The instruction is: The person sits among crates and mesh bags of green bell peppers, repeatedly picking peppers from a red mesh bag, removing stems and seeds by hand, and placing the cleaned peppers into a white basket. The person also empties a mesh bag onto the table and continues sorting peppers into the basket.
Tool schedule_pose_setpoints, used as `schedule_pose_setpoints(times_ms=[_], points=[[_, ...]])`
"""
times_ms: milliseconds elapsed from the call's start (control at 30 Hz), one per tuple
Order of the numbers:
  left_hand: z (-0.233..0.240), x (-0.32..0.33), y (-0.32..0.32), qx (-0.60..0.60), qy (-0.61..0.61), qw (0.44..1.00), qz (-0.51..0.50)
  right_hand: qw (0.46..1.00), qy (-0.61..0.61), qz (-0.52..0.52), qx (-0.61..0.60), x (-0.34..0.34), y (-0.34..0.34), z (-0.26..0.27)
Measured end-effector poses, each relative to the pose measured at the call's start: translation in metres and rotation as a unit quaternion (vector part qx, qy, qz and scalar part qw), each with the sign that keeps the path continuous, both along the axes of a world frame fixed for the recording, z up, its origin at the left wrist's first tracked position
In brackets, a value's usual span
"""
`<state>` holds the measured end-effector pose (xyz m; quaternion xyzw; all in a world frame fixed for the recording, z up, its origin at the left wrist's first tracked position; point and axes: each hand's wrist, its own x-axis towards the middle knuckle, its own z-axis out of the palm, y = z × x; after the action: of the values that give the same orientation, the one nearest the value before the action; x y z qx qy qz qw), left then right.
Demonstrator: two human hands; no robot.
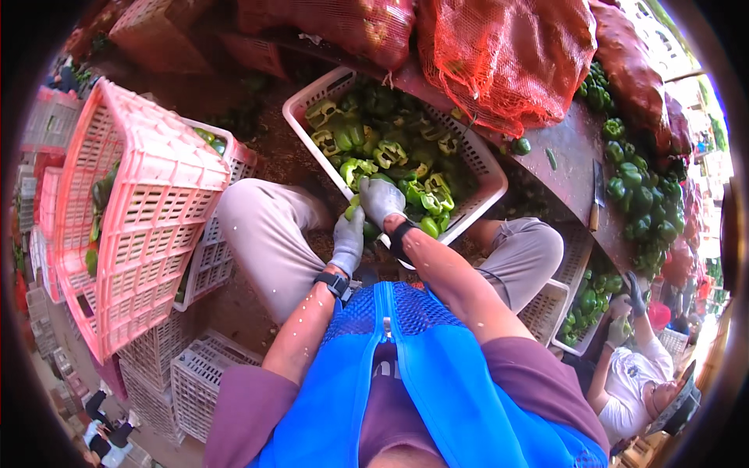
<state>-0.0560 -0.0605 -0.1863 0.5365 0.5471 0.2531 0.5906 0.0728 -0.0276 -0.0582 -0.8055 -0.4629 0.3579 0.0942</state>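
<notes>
A white plastic crate point(319, 149) filled with green bell peppers point(389, 153) stands before me between my knees. Several of the peppers are cut or broken open, showing pale insides. My left hand point(349, 240), in a grey glove, grips a green pepper point(352, 209) at the crate's near edge. My right hand point(380, 198), gloved the same way, closes on that pepper from the other side, with its back turned up. The fingers hide much of the pepper, and a darker pepper shows just below the hands.
Pink plastic crates point(164, 234) stack at my left, above white crates point(202, 374). Red mesh sacks point(503, 58) lie on a metal table point(562, 146) ahead. A knife point(597, 196) and loose peppers point(641, 193) rest there. At right, a co-worker point(632, 374) handles peppers.
</notes>
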Motion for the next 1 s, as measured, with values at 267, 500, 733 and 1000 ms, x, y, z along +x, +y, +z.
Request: schedule_pose_setpoints(times_ms=[267,500,733,1000], points=[[0.082,0.006,-0.002,0.021,0.052,0.99,-0.131,0.977,0.07,-0.161,0.119,0.054,-0.039,-0.109],[0.156,0.005,0.027,-0.054,-0.327,0.934,-0.136,0.947,-0.167,-0.058,0.268,0.113,-0.05,0.004],[0.186,0.032,0.025,0.16,-0.134,0.95,-0.234,0.909,0.397,-0.117,0.056,0.088,-0.085,0.006],[0.158,0.02,0.049,-0.054,-0.307,0.933,-0.18,0.884,0.421,-0.149,0.135,0.055,-0.1,0.052]])
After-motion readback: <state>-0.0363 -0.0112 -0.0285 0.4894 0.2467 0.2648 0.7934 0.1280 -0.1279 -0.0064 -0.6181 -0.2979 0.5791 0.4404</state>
